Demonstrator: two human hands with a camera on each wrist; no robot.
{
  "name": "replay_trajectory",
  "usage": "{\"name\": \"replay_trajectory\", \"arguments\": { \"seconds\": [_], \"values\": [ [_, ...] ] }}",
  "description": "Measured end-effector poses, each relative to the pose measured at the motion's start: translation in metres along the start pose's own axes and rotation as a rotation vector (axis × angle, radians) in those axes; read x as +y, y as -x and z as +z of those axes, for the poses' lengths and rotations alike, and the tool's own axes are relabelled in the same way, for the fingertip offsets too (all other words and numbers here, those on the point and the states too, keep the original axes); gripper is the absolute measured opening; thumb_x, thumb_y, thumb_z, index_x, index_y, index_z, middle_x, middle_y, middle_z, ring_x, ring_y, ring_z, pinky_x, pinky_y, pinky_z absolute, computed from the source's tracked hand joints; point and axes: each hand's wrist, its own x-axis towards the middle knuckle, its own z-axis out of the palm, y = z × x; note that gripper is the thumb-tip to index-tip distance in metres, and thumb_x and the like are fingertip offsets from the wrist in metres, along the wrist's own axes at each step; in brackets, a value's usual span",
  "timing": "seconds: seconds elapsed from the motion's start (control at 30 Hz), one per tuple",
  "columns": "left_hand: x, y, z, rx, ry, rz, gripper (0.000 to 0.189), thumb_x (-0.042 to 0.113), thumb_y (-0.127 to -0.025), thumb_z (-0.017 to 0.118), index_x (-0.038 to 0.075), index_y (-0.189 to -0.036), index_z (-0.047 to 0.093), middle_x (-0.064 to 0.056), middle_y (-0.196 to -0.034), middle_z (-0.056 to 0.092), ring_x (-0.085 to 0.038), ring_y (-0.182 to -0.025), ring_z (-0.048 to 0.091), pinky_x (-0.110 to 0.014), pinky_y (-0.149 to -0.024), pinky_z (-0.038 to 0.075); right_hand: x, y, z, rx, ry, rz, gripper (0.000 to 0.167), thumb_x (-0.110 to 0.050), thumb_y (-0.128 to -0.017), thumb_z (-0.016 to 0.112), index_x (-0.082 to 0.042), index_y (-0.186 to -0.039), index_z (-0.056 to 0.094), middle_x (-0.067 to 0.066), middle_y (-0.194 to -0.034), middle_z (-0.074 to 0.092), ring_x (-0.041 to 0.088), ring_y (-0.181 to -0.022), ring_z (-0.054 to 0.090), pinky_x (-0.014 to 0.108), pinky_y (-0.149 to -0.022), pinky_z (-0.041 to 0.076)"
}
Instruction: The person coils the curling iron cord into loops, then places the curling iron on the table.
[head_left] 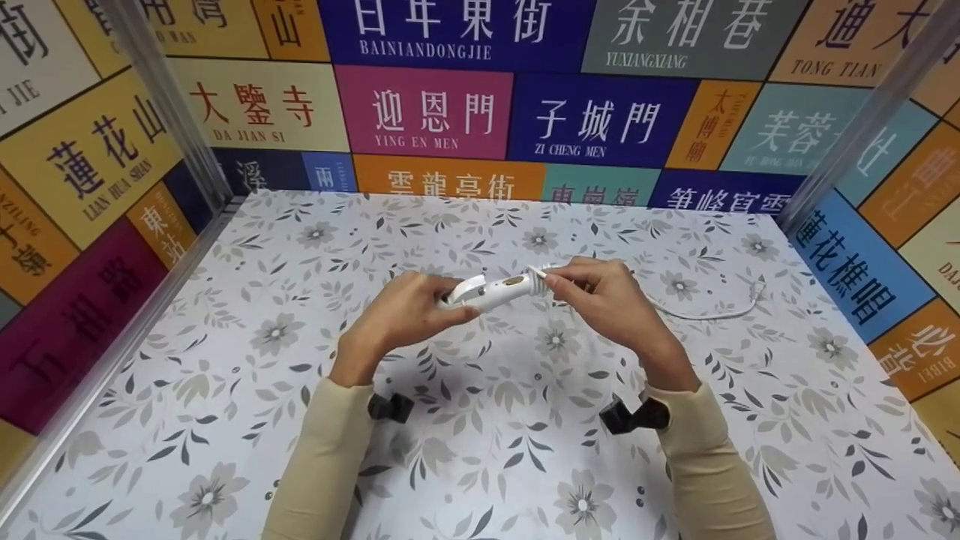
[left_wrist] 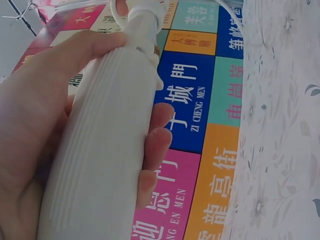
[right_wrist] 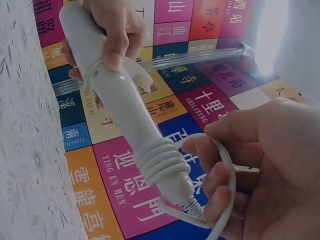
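- Two hands are busy over the desk (head_left: 480,457), from where I stand: the left hand (head_left: 409,307) grasps the thick, ribbed end of a white appliance (head_left: 491,295), fingers wrapped round it.
- The appliance is held up off the surface, around the middle from side to side, nearer the far edge.
- The right hand (head_left: 611,296) has the white cord (head_left: 697,316) in its curled fingers, just beside the narrow end.
- Several coils (right_wrist: 161,161) sit close together round that end; the free cord trails towards the right edge, its tip too small to make out.
- Winding seems the step in hand. I'd hold the body steady with the left, lay every turn snugly beside the last, and pull only lightly, so the cord doesn't kink where it leaves the handle.
- Slack on the right could snag or twist; feed it through loosely.
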Motion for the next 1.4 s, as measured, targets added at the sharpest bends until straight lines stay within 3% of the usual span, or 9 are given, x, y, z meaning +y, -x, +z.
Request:
{"name": "replay_trajectory", "arguments": {
  "seconds": [0.2, 0.43, 0.7, 0.9, 1.13, 1.4],
  "values": [
    [0.001, -0.001, 0.001, 0.065, 0.023, -0.021, 0.027, 0.040, -0.090, 0.071, 0.019, -0.107, 0.076, -0.001, -0.084, 0.069, -0.014, -0.064, 0.053, -0.028, -0.058, 0.042, 0.001, -0.001, 0.004, -0.034, -0.029, -0.013, 0.022, -0.018, -0.099, 0.063, -0.007, -0.110, 0.077, 0.010, -0.087, 0.067, 0.011, -0.067, 0.053, 0.020, -0.060, 0.044],
    [0.004, -0.001, -0.002, 0.125, 0.089, -0.012, 0.029, 0.039, -0.091, 0.071, 0.017, -0.107, 0.077, -0.002, -0.083, 0.070, -0.013, -0.063, 0.052, -0.027, -0.056, 0.043, 0.004, -0.003, 0.006, -0.117, -0.144, -0.032, 0.022, -0.014, -0.101, 0.059, -0.001, -0.105, 0.076, 0.015, -0.090, 0.071, 0.016, -0.077, 0.064, 0.025, -0.073, 0.054],
    [0.003, 0.000, -0.007, 0.131, 0.155, -0.035, 0.029, 0.041, -0.091, 0.071, 0.017, -0.107, 0.076, -0.002, -0.081, 0.067, -0.014, -0.065, 0.053, -0.029, -0.056, 0.044, 0.016, -0.009, 0.006, -0.275, -0.204, -0.001, 0.025, -0.017, -0.103, 0.056, -0.002, -0.105, 0.076, 0.014, -0.106, 0.074, 0.009, -0.089, 0.067, 0.029, -0.088, 0.054],
    [0.003, 0.001, -0.005, 0.123, 0.168, -0.044, 0.029, 0.040, -0.091, 0.071, 0.016, -0.108, 0.076, -0.003, -0.083, 0.069, -0.015, -0.066, 0.055, -0.029, -0.057, 0.046, 0.029, -0.013, 0.007, -0.345, -0.161, 0.018, 0.029, -0.022, -0.103, 0.056, -0.003, -0.100, 0.077, 0.012, -0.121, 0.073, 0.018, -0.109, 0.068, 0.034, -0.095, 0.053],
    [0.003, 0.002, -0.005, 0.100, 0.180, -0.057, 0.029, 0.038, -0.091, 0.072, 0.017, -0.110, 0.076, -0.003, -0.083, 0.070, -0.015, -0.064, 0.055, -0.028, -0.055, 0.046, 0.044, -0.018, 0.014, -0.405, -0.139, 0.008, 0.028, -0.021, -0.103, 0.056, -0.003, -0.103, 0.077, 0.012, -0.118, 0.074, 0.013, -0.092, 0.070, 0.034, -0.091, 0.054],
    [0.002, 0.003, -0.005, 0.077, 0.181, -0.009, 0.022, 0.036, -0.091, 0.072, 0.020, -0.105, 0.077, -0.001, -0.077, 0.066, -0.013, -0.060, 0.051, -0.026, -0.053, 0.042, 0.073, -0.023, 0.014, -0.442, -0.139, 0.091, 0.029, -0.024, -0.103, 0.057, -0.004, -0.111, 0.076, 0.014, -0.100, 0.076, 0.027, -0.097, 0.071, 0.045, -0.096, 0.054]
  ]
}}
